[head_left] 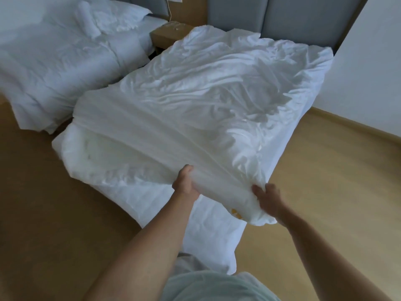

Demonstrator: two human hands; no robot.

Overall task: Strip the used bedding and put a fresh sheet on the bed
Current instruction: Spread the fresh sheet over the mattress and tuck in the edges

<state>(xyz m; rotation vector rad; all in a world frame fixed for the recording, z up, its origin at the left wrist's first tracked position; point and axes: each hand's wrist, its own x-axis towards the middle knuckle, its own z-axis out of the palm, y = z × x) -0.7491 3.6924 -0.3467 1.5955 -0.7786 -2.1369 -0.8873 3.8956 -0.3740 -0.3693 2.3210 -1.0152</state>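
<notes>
A white, crumpled sheet [206, 101] lies spread over the bed, reaching up to the grey headboard [288, 16]. At the foot corner nearest me, my left hand [185, 182] grips a bunched fold of the sheet with its fingers curled into the cloth. My right hand [269, 199] holds the same corner from the right side, fingers wrapped round the gathered edge. The corner is lifted off the mattress [212, 233], whose white end shows below my hands. A small yellow mark [236, 212] shows on the cloth near my right hand.
A second bed [65, 68] with white bedding and a pillow [121, 16] stands at the left. A wooden nightstand [167, 34] sits between the beds. Wooden floor [325, 170] runs along the right, bounded by a white wall [373, 68].
</notes>
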